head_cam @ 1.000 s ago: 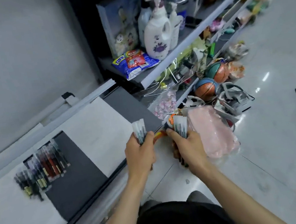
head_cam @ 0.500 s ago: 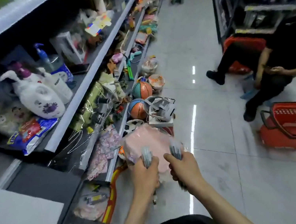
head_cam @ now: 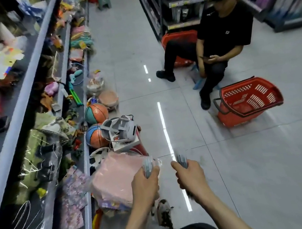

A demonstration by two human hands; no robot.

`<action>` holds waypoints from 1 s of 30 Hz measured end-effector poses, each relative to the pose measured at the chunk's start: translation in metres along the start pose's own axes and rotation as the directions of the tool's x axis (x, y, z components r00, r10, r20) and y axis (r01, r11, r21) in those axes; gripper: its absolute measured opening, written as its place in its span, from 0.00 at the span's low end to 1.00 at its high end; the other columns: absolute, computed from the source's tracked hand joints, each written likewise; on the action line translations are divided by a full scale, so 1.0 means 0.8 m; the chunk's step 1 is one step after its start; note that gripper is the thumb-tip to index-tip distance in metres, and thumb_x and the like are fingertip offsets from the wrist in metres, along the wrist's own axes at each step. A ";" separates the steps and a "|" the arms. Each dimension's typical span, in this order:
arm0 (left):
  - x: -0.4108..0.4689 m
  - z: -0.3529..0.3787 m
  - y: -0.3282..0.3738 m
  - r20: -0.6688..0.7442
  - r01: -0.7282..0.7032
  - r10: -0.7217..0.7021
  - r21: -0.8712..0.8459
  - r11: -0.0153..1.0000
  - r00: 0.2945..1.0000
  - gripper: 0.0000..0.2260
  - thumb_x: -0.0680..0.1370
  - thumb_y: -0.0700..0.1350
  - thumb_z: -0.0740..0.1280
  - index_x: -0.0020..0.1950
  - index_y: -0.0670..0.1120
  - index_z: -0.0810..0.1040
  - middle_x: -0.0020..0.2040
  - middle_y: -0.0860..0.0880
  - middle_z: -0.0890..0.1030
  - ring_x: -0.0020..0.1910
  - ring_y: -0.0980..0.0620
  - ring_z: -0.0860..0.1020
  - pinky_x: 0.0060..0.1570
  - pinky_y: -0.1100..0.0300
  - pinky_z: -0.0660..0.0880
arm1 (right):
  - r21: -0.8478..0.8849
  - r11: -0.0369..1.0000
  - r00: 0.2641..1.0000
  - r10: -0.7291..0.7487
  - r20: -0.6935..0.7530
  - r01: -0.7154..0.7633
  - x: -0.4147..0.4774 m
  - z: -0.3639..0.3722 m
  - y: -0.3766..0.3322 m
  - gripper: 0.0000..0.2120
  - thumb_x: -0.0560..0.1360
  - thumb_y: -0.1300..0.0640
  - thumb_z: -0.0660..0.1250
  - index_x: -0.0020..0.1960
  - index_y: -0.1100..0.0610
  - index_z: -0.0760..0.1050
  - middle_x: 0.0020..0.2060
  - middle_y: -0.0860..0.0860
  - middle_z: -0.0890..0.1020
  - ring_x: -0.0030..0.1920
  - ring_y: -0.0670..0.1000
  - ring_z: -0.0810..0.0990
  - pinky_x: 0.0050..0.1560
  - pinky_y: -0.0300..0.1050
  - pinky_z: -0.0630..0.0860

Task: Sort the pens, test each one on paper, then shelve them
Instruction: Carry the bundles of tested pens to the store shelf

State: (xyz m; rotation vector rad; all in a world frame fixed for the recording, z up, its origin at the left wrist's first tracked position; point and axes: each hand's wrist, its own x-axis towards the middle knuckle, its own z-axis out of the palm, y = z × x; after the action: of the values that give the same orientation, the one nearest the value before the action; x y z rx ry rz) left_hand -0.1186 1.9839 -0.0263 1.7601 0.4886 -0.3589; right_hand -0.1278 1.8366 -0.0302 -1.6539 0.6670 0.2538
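My left hand (head_cam: 146, 186) is closed around a bundle of pens (head_cam: 147, 166), whose pale ends stick up above the fist. My right hand (head_cam: 190, 176) grips a second bundle of pens (head_cam: 182, 160) the same way. Both fists are held side by side at waist height over the grey tiled aisle floor. The lower ends of both bundles poke out below the fists, blurred by motion. The paper and the table with the sorted pens are out of view.
A long shelf rack (head_cam: 17, 106) full of toys runs along the left, with basketballs (head_cam: 96, 113) and a pink package (head_cam: 117, 180) at its foot. A seated person (head_cam: 219, 41) in black is ahead on the right beside a red basket (head_cam: 248, 99). More shelving (head_cam: 178, 2) stands behind.
The view has swung right, from the table with paper and sorted pens to down the aisle. Both hands have kept their pen bundles and moved slightly apart.
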 end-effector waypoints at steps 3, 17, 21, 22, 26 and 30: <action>0.038 0.008 0.029 0.028 -0.018 0.018 -0.008 1.000 0.999 0.11 0.82 0.46 0.67 0.41 0.46 0.74 0.27 0.51 0.71 0.24 0.53 0.68 0.24 0.60 0.66 | -0.031 0.999 0.999 -0.018 -0.044 0.016 0.035 0.003 -0.020 0.12 0.74 0.49 0.68 0.36 0.52 0.69 0.28 0.51 0.71 0.28 0.52 0.69 0.32 0.48 0.69; 0.222 0.082 0.107 0.032 0.099 -0.101 0.041 0.994 0.994 0.13 0.75 0.46 0.72 0.35 0.44 0.73 0.27 0.46 0.72 0.26 0.48 0.68 0.25 0.59 0.68 | -0.129 0.990 0.993 0.040 -0.107 -0.054 0.230 -0.013 -0.089 0.17 0.68 0.40 0.67 0.31 0.52 0.68 0.25 0.47 0.71 0.27 0.52 0.69 0.33 0.48 0.69; 0.293 0.134 0.155 0.026 0.145 -0.146 0.030 0.989 0.989 0.14 0.75 0.45 0.71 0.33 0.46 0.70 0.26 0.47 0.70 0.27 0.48 0.67 0.29 0.56 0.67 | -0.151 0.987 0.997 0.052 -0.057 -0.060 0.326 -0.033 -0.139 0.16 0.68 0.42 0.67 0.31 0.52 0.68 0.25 0.47 0.72 0.28 0.52 0.70 0.33 0.48 0.70; 0.311 0.147 0.171 0.005 0.144 -0.144 0.030 0.989 0.990 0.14 0.75 0.44 0.71 0.33 0.46 0.70 0.26 0.47 0.70 0.27 0.48 0.68 0.29 0.56 0.67 | -0.155 0.987 0.998 0.044 -0.040 -0.049 0.351 -0.040 -0.155 0.16 0.68 0.43 0.67 0.31 0.52 0.67 0.26 0.47 0.72 0.28 0.52 0.70 0.33 0.48 0.70; 0.379 0.200 0.238 -0.072 0.111 -0.105 0.081 0.990 0.992 0.16 0.78 0.45 0.71 0.33 0.46 0.69 0.25 0.49 0.69 0.24 0.49 0.69 0.25 0.59 0.68 | -0.151 0.989 1.000 0.011 0.017 -0.008 0.444 -0.075 -0.225 0.16 0.74 0.51 0.68 0.33 0.54 0.66 0.26 0.49 0.71 0.28 0.51 0.68 0.32 0.45 0.68; 0.438 0.237 0.296 -0.128 0.090 -0.080 0.075 0.993 0.989 0.16 0.78 0.45 0.70 0.34 0.45 0.70 0.25 0.48 0.70 0.22 0.49 0.68 0.25 0.58 0.68 | -0.168 0.985 0.998 -0.015 0.068 0.027 0.522 -0.091 -0.281 0.16 0.75 0.54 0.68 0.32 0.54 0.65 0.25 0.48 0.69 0.27 0.50 0.67 0.32 0.44 0.66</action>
State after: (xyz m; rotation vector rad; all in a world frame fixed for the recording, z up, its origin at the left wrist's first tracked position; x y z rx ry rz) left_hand 0.3065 1.8000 -0.0429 1.8512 0.6475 -0.3337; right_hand 0.3190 1.6636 -0.0459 -1.8050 0.5901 0.3572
